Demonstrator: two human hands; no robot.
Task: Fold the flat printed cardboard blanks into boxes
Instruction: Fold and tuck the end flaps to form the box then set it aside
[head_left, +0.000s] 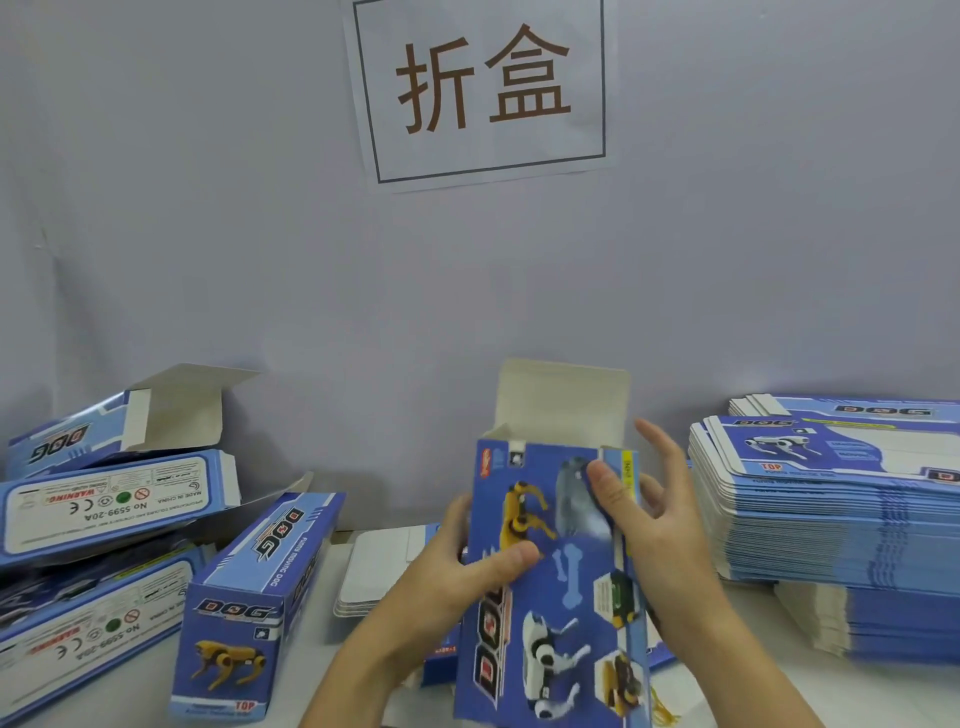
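A grey wall carrying a paper sign (485, 88) backs a white desk (753, 691), on which finished boxes (223, 613) are piled at the left and a tall stack of flat blanks (826, 519) is kept at the right. The box in hand (556, 582) is held upright above the desk at centre, its body already squared and its top flap (563, 402) standing open. The left hand (462, 566) grips the left wall, thumb laid across the printed front; the right hand (654, 519) presses its thumb on the upper right corner while its fingers are spread behind, so that grip is a loose one. The state of the bottom closure cannot be seen. The side dust flaps should be folded inward first, then the top flap bent along its crease and its tongue tucked inside the front wall. The body should be kept square under light pressure only, as the thin card is likely to buckle if it is squeezed.
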